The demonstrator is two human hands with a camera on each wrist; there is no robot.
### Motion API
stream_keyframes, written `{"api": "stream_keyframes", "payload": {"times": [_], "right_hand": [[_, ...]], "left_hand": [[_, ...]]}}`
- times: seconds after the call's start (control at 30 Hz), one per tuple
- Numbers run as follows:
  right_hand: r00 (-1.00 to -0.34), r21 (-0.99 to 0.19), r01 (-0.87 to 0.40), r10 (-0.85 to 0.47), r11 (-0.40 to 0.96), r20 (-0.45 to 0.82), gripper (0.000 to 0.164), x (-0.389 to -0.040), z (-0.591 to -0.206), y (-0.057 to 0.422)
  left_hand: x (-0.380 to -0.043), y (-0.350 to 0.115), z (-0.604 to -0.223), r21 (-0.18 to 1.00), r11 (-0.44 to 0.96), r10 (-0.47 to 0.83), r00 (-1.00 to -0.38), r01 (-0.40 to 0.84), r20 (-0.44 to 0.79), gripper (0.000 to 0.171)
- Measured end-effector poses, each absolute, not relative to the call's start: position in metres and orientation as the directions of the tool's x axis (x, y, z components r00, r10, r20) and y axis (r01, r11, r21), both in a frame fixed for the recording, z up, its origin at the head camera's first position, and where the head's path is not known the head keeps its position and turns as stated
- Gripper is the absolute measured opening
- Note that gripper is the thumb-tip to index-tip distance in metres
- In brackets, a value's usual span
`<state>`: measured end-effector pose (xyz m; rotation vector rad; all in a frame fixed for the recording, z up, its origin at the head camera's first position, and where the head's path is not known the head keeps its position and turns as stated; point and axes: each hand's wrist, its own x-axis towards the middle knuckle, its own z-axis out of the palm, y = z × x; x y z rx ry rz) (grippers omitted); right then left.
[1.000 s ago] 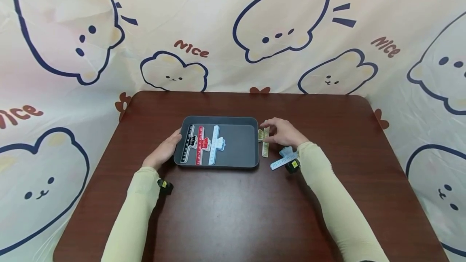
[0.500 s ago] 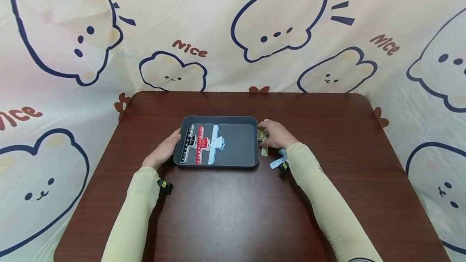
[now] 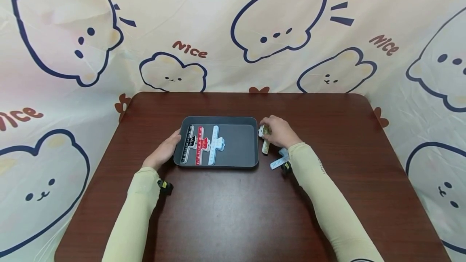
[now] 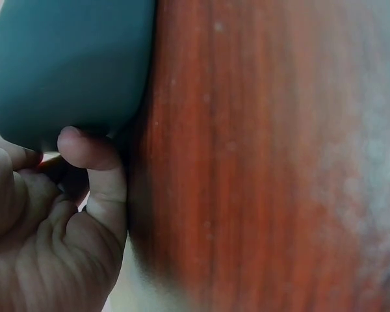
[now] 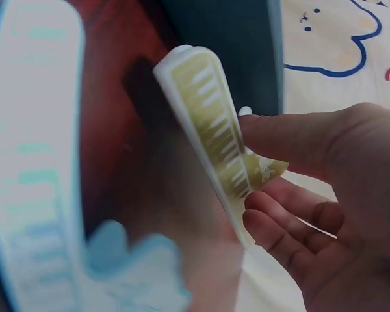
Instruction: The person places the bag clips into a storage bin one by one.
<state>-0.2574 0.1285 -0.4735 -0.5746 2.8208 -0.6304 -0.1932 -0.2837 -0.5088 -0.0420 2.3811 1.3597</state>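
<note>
On the left, my left hand [image 3: 163,149] holds the end of a dark grey tray [image 3: 240,148]. In the left wrist view, its thumb [image 4: 91,153] lies against the tray's outer wall. Just beyond the tray's right end, my right hand [image 3: 282,132] pinches a yellow-green clip with a piano-key pattern [image 3: 265,147]. The right wrist view shows this clip [image 5: 211,117] tilted, its small handle between thumb and fingers. Three similar clips lie side by side in the tray: black [image 3: 187,144], red [image 3: 199,145] and light blue [image 3: 214,144].
Another light blue clip [image 3: 279,161] lies on the brown table [image 3: 218,209] near the right wrist, partly hidden by the sleeve. A patterned cloth [image 3: 218,19] hangs behind the table and at both sides.
My right hand has closed its fingers on the yellow-green clip, which has turned and tilted off its flat position. The left hand and the tray stay where they were.
</note>
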Motion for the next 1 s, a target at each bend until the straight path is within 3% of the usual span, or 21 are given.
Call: {"api": "stream_keyframes", "payload": {"times": [0.23,0.6,1.0], "right_hand": [[-0.932,-0.489,-0.307,-0.362,0.816,-0.019,0.050,-0.259,-0.453,0.138],[-0.963,-0.624,-0.269,-0.199,0.734,0.181,0.035,-0.264,-0.432,0.150],[-0.962,-0.679,-0.259,-0.124,0.687,0.242,0.033,-0.262,-0.432,0.155]], "left_hand": [[-0.193,-0.284,-0.511,0.815,0.533,0.159,-0.919,-0.228,-0.362,0.061],[-0.196,-0.285,-0.511,0.814,0.538,0.167,-0.919,-0.220,-0.358,0.061],[-0.196,-0.285,-0.510,0.808,0.550,0.167,-0.919,-0.213,-0.356,0.060]]}}
